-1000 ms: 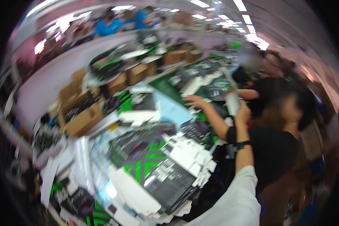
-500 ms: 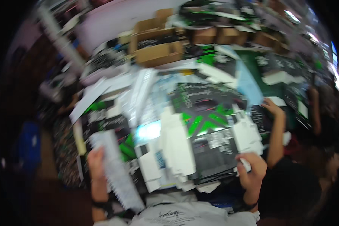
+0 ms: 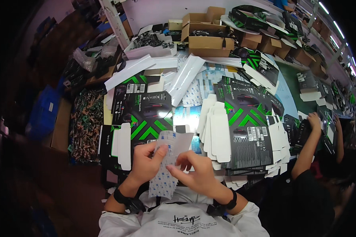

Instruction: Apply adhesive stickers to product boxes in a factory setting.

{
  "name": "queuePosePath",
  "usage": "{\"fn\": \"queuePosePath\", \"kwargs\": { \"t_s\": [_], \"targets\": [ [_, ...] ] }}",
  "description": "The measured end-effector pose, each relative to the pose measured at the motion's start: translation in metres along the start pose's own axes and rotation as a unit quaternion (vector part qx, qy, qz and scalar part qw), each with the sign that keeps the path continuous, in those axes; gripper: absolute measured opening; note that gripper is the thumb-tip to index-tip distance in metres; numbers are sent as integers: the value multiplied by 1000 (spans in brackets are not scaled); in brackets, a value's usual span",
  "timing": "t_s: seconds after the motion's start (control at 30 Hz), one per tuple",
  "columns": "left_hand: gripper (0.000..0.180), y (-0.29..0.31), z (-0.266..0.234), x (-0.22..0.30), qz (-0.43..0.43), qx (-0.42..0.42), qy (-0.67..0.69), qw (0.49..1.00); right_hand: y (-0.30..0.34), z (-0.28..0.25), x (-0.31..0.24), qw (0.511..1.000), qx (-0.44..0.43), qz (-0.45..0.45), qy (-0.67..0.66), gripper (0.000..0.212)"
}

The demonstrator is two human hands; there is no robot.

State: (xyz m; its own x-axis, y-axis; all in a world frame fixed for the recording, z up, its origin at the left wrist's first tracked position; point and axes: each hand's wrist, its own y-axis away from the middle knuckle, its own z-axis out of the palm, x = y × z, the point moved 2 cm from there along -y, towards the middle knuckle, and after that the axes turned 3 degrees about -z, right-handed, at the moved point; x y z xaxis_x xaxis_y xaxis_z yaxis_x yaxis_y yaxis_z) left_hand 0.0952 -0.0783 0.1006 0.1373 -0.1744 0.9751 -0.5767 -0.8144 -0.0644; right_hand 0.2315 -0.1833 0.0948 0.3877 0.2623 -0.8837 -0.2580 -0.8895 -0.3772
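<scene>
In my left hand [image 3: 148, 162] is a strip of white sticker sheet [image 3: 163, 183] with small blue print, pinched between thumb and fingers. Its upper part bends over and shows a plain, shiny side. My right hand [image 3: 195, 173] is at the sheet's right edge, fingers curled, with a gap between thumb and forefinger. Its fingertips are over the printed face; whether they touch it I cannot tell. Just beyond my left hand lie flattened black and green mouse boxes [image 3: 148, 108]. To the right is a thick stack of similar flat boxes [image 3: 249, 138] with white flaps [image 3: 217, 134].
Glossy white sheets [image 3: 188, 77] lie across the table's middle. Behind them stands an open cardboard carton [image 3: 209, 46] of dark parts, beside a white bin [image 3: 150, 49]. Many small parts [image 3: 89, 126] are heaped at left. A co-worker's arm [image 3: 307, 146] reaches in at right.
My right hand has left the box stack and come over to the sticker sheet. My left hand has brought the sheet to the right, in front of my chest. The view has turned and become sharper.
</scene>
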Motion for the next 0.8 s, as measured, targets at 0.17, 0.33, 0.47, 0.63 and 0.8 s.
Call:
{"fn": "queuePosePath", "kwargs": {
  "t_s": [0.17,0.33,0.47,0.63,0.8],
  "targets": [
    [24,20,-26,-8,65,2,-93,994,8,33,13,998,1,16,-63,29],
    [21,23,-44,-25,-8,45,69,997,9,56,8,998,-32,32,33,31],
    [24,26,-52,-53,-66,74,225,969,-1,77,6,989,-59,64,116,33],
    [30,65,-68,-109,-111,1,261,959,5,109,17,975,-116,68,178,31],
    [33,77,-86,-126,-160,24,175,971,5,141,17,956,-206,71,197,21]
  ]
}}
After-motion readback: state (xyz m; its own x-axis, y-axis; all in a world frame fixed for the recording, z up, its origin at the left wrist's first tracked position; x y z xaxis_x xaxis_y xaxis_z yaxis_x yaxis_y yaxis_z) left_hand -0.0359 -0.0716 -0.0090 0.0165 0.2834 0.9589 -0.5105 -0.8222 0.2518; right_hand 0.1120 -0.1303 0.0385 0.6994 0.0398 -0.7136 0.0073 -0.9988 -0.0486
